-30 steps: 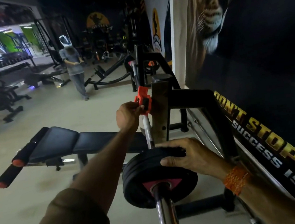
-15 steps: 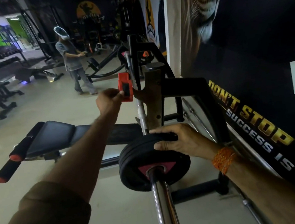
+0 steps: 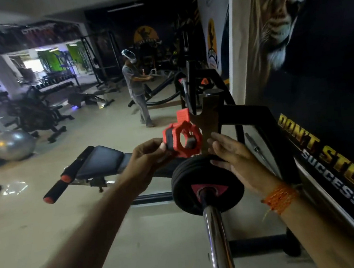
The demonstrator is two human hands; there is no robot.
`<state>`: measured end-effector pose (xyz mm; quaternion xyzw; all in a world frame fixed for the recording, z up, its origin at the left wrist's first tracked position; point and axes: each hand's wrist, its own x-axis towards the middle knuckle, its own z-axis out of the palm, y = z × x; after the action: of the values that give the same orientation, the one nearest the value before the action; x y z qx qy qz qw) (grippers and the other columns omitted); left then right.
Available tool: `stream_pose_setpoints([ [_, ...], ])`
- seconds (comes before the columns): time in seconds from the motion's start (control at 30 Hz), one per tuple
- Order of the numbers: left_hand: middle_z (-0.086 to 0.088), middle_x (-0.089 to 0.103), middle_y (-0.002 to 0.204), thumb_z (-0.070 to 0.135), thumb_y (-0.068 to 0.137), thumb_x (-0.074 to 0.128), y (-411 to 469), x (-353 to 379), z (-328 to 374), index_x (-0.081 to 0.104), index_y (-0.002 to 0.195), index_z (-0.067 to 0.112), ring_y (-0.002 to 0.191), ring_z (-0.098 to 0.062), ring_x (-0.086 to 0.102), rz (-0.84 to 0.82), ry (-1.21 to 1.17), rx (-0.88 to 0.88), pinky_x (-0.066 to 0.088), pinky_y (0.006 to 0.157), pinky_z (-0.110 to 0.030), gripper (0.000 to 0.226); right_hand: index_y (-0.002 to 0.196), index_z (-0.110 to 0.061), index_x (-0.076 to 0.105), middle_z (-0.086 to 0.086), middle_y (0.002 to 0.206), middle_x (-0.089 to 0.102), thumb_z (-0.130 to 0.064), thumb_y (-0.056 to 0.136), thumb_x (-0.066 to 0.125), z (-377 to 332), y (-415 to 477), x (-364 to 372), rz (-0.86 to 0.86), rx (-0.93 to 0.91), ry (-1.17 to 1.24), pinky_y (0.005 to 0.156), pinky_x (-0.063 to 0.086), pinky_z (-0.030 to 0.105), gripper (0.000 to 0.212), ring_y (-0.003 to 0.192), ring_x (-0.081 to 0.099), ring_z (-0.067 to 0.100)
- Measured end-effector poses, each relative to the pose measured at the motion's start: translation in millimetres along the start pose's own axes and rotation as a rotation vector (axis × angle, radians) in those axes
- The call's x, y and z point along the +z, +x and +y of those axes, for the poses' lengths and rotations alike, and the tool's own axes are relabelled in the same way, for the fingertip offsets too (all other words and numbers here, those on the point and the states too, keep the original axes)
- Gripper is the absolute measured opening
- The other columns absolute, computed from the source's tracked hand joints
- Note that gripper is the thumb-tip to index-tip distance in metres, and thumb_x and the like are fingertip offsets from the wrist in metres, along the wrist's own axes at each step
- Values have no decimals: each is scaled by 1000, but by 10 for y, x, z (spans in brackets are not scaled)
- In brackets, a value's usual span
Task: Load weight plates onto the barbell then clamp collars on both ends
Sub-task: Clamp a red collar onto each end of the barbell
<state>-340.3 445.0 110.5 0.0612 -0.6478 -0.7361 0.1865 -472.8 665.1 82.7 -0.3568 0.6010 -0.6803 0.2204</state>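
Note:
The chrome barbell (image 3: 216, 239) runs away from me on a black rack (image 3: 246, 115). Black weight plates (image 3: 206, 187) with a pink triangle mark sit on its near sleeve. My left hand (image 3: 149, 154) holds a red clamp collar (image 3: 183, 142) in the air just above and left of the plates, its ring hole facing me and a red tab sticking up. My right hand (image 3: 229, 154) rests against the plates' top right edge with fingers spread, its fingertips close to the collar. An orange thread band is on that wrist.
A black padded bench (image 3: 100, 162) with red-tipped rollers lies left of the bar. A person (image 3: 138, 89) stands farther back on the floor. A silver exercise ball (image 3: 14, 144) and machines are at the left. A tiger banner wall (image 3: 326, 138) is close on the right.
My left hand took the red collar off the bar near the rack and brought it toward me, over the plates. My right hand loosened its grip on the plates and opened.

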Motion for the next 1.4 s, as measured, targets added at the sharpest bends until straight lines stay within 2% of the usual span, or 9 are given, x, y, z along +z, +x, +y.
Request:
stream_pose_setpoints([
  [0.07, -18, 69, 105, 0, 100, 50, -319, 23, -44, 65, 106, 1, 99, -24, 69, -115, -58, -57, 59, 89, -31, 17, 138, -16, 59, 15, 139, 62, -34, 98, 60, -30, -207, 140, -45, 80, 207, 103, 52, 43, 44, 129, 60, 27],
  [0.13, -22, 64, 108, 7, 97, 56, -607, 65, -134, 66, 106, 3, 103, -28, 65, -191, -73, -88, 57, 94, -35, 13, 138, -6, 57, 23, 136, 62, -25, 103, 51, -34, -461, 280, -93, 113, 220, 106, 50, 49, 40, 129, 59, 37],
  [0.27, -26, 63, 106, 7, 97, 55, -1192, 137, -346, 61, 114, -8, 93, -28, 70, -167, -78, -86, 59, 90, -39, 23, 139, -11, 57, 14, 134, 66, -19, 102, 53, -13, -1044, 500, -76, 145, 124, 102, 54, 48, 39, 127, 62, 31],
  [0.43, -11, 72, 123, 10, 100, 56, -1998, 292, -417, 62, 133, 8, 114, -27, 70, -198, 174, -16, 59, 93, -41, 33, 134, -18, 60, 10, 126, 71, -18, 93, 67, -1, -1868, 676, 6, 173, -30, 100, 55, 50, 42, 117, 68, 25],
  [0.77, -3, 75, 118, 22, 93, 70, -2968, 731, -681, 67, 127, 14, 111, -18, 71, -221, 271, -40, 58, 95, -33, 36, 136, -16, 62, 11, 124, 72, -20, 94, 67, 115, -3139, 731, 158, 134, -34, 100, 55, 48, 43, 116, 69, 29],
  [0.9, 0, 72, 124, 24, 94, 70, -3098, 708, -906, 65, 131, 18, 116, -16, 68, -201, 348, -30, 57, 98, -41, 38, 134, -14, 64, 6, 134, 67, -20, 89, 75, 276, -3279, 750, 190, 106, -45, 102, 54, 39, 46, 125, 64, 24],
  [1.17, 3, 69, 126, 26, 94, 71, -3057, 732, -1215, 63, 133, 21, 114, -17, 68, -61, 398, -38, 58, 96, -47, 40, 131, -28, 67, -8, 131, 60, -32, 86, 76, 546, -3162, 734, 209, 72, -204, 103, 54, 49, 46, 127, 57, 11],
  [1.33, -3, 68, 129, 29, 97, 67, -2956, 757, -1352, 60, 136, 18, 117, -23, 68, -73, 343, -90, 58, 96, -45, 41, 129, -32, 68, -9, 130, 60, -48, 80, 77, 642, -3036, 604, 183, 112, -209, 96, 58, 49, 52, 127, 58, 16],
  [1.4, -4, 67, 131, 30, 95, 68, -2933, 727, -1404, 59, 136, 18, 118, -25, 67, -63, 325, -87, 59, 94, -42, 44, 131, -30, 66, -9, 131, 60, -38, 83, 78, 712, -2987, 581, 155, 117, -218, 95, 59, 44, 49, 126, 58, 18],
])
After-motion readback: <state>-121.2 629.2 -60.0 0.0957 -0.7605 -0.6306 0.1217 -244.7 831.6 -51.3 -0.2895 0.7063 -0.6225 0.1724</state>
